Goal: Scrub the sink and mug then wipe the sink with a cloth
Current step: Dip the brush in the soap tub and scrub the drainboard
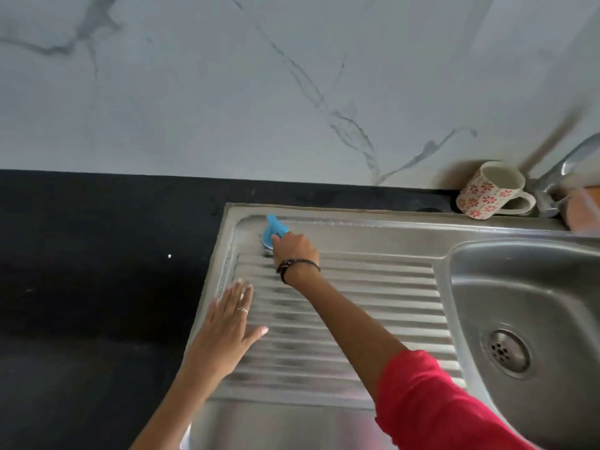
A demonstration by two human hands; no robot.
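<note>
A steel sink [389, 232] has a ribbed drainboard on the left and a basin [532, 287] with a drain on the right. My right hand [293, 246] grips a blue scrubber [272, 232] and holds it against the drainboard's far left corner. My left hand [227, 323] lies flat with straight fingers on the drainboard's left edge. A white mug [492, 190] with red flower prints lies tilted on its side behind the sink, near the tap.
A black countertop [97, 271] runs along the left of the sink. A marble-look wall [259, 92] rises behind. A chrome tap [571, 164] stands at the far right, with a blurred orange-pink thing [581, 209] beside it.
</note>
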